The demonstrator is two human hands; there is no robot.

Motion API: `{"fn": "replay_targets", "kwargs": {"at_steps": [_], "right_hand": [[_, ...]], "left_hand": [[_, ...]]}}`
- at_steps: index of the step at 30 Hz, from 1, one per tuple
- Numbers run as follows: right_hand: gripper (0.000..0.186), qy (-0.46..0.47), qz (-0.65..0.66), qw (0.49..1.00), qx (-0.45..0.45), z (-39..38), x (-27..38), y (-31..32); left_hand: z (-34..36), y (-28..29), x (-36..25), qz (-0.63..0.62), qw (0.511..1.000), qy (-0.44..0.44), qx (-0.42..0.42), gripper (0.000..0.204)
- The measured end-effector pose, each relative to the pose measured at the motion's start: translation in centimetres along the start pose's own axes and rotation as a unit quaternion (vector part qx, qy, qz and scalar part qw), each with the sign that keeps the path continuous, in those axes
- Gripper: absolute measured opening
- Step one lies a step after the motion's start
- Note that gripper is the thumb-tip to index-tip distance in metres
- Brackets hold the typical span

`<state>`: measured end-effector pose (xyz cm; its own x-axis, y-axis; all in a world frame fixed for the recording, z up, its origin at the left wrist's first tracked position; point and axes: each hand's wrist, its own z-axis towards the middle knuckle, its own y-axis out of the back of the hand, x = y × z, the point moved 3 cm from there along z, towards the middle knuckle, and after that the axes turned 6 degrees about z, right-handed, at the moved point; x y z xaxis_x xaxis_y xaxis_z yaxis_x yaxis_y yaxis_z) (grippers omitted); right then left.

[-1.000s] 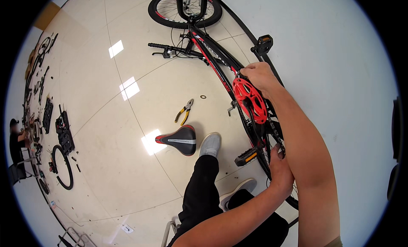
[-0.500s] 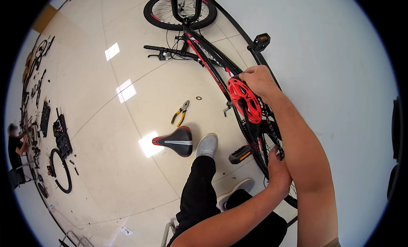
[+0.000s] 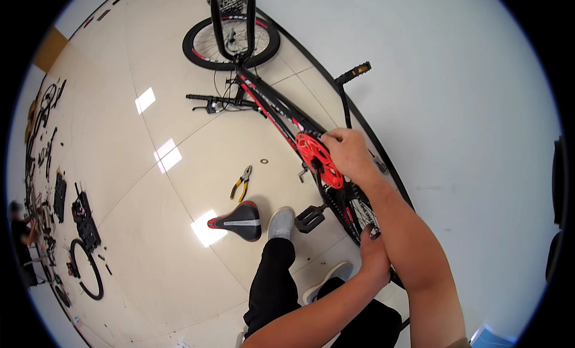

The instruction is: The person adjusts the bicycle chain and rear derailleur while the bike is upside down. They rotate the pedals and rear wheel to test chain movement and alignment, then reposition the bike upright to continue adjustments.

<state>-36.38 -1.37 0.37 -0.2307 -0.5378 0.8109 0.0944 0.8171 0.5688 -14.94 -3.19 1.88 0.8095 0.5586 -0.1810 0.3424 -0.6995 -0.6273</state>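
A black-and-red bicycle frame (image 3: 269, 105) stands upside down, fork (image 3: 239, 39) upward. My right hand (image 3: 348, 151) is closed in a pinch at the upper edge of the red chainring (image 3: 330, 168), where the dark chain runs; the fingertips are partly hidden. Lower down, my left hand (image 3: 372, 252) is closed beside the rear wheel (image 3: 365, 215), thumb bent; its other fingers and what they grip are hidden. My right forearm passes just over the left wrist. One pedal (image 3: 310, 219) hangs out toward my feet, the other pedal (image 3: 354, 72) toward the wall.
On the floor lie a bicycle saddle (image 3: 239, 221), yellow-handled pliers (image 3: 241, 184) and a washer (image 3: 264, 161). A spoked wheel (image 3: 197, 45) is behind the fork. At far left are a tool case (image 3: 85, 219), a tyre (image 3: 90, 270), scattered parts and another person (image 3: 23, 237). A wall (image 3: 467, 138) borders the right.
The crank has turned, swinging both pedals to new angles. My right hand has shifted slightly along the chainring edge, while the left stays by the rear wheel. The whole view has tilted somewhat.
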Motion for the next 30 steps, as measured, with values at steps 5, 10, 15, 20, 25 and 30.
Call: {"fn": "replay_targets", "kwargs": {"at_steps": [5, 10, 15, 20, 25, 30], "right_hand": [[0.026, 0.007, 0.058, 0.998, -0.006, -2.0, -0.7, 1.3], [0.024, -0.045, 0.11, 0.993, -0.009, -3.7, -0.6, 2.2], [0.024, -0.044, 0.179, 0.983, -0.019, -4.7, -0.7, 2.2], [0.026, -0.093, 0.14, 0.986, -0.002, -4.1, -0.6, 2.1], [0.027, -0.042, 0.127, 0.991, -0.022, -4.2, -1.1, 2.3], [0.027, -0.087, 0.192, 0.978, 0.011, -4.7, -0.1, 2.4]], "left_hand": [[-1.1, -0.8, -0.7, 0.029, 0.998, 0.049, -0.03, 0.092], [0.3, 0.0, 0.9, 0.018, 0.999, 0.037, -0.033, 0.054], [0.5, 0.5, 1.8, 0.004, 0.999, 0.031, -0.009, 0.054], [-0.7, -0.3, 1.2, -0.011, 0.999, 0.037, -0.031, 0.057], [-0.9, -0.5, 1.5, 0.006, 0.999, 0.028, -0.038, 0.05], [-0.2, 0.1, 2.2, -0.002, 1.0, 0.019, 0.001, 0.051]]}}
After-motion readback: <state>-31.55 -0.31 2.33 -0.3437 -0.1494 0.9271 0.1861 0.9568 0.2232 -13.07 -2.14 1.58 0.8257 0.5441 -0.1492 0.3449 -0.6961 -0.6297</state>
